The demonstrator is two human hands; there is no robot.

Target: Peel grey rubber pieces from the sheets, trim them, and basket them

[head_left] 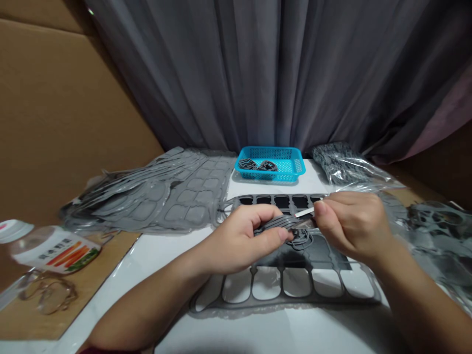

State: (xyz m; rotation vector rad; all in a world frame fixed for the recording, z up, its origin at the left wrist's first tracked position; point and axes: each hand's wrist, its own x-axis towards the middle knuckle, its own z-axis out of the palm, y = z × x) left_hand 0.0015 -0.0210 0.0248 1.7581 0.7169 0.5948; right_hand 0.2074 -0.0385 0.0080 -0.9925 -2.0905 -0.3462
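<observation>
Two hands close together above gray die-cut sheet (295, 296), forearms angled inward. Left hand (238, 243) curled firmly around gray rubber strands (275, 225); right hand (352, 226) pinching white sliver (304, 212), narrow grip, tips close to strands for control. Blue basket (269, 164) beyond.

Left forearm (147, 305) and right forearm (413, 305): bare, angled inward from the lower corners. Left hand (245, 238): fingers curled, closed. Right hand (350, 226): fingertips pinched, knuckles raised. Hands just apart.
</observation>
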